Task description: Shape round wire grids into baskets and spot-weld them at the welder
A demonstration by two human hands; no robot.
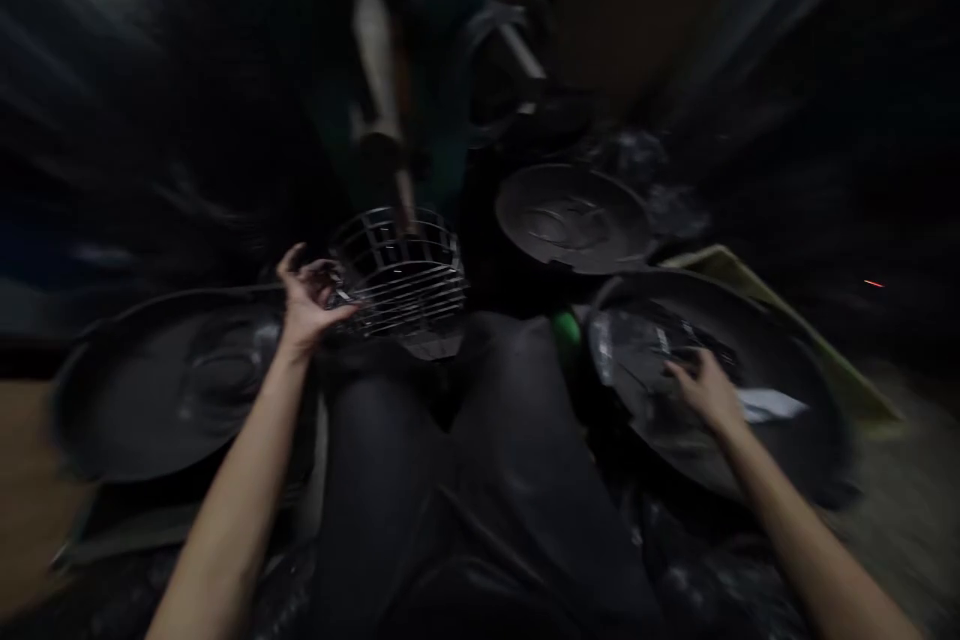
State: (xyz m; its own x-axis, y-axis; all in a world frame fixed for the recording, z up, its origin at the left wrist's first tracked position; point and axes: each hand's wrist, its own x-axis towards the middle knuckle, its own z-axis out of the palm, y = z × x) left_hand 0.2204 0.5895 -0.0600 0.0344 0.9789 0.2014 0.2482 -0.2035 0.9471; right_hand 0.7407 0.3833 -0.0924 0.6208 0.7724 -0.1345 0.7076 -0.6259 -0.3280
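My left hand [306,305] is at the left rim of a metal wire basket [420,295], with its thumb stretched out and its other fingers curled apart from it. Small shiny bits show by the thumb, too blurred to name. On the right, my right hand [705,388] reaches into a dark round basin [795,455], its fingertips drawn together at some small dark pieces. Whatever lies between those fingertips cannot be made out. A piece of clear plastic [619,345] and a white scrap [769,405] lie in the same basin, near the right hand.
A second dark basin [127,400] stands on the left. Another round dark lid or basin [574,220] sits ahead, right of the wire basket. A blurred machine part [379,70] hangs over the basket. A yellowish board edge [810,335] runs behind the right basin.
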